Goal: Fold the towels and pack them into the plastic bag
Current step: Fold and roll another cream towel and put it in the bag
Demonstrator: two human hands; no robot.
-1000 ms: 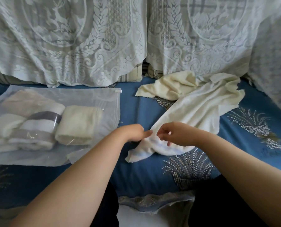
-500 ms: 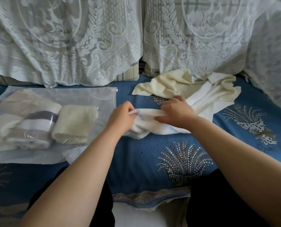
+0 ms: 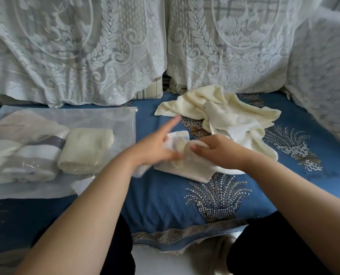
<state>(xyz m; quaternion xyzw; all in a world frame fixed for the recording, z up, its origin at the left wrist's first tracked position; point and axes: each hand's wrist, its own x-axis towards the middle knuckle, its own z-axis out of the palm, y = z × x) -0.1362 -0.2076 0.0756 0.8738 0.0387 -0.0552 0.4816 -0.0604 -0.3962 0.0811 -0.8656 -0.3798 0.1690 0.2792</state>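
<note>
A white towel [image 3: 187, 168] lies partly folded on the blue bedspread in front of me. My left hand [image 3: 155, 148] is blurred; it holds the towel's left end with its index finger stretched out. My right hand [image 3: 219, 152] grips a fold of the same towel from the right. A crumpled cream towel [image 3: 220, 105] lies behind it, and the white towel's far part runs into it. The clear plastic bag [image 3: 113, 118] lies flat at the left with several folded towels inside, among them a cream one [image 3: 86, 149] and a grey-striped one [image 3: 36, 155].
Lace-covered cushions [image 3: 76, 52] stand along the back, and another lace cover [image 3: 323, 80] is at the right. The blue patterned bedspread [image 3: 165, 205] reaches to its trimmed front edge near my knees.
Both hands have drawn the white towel toward me and doubled it over. My left hand has swung across its left end, and more of the towel now lies bunched between my hands.
</note>
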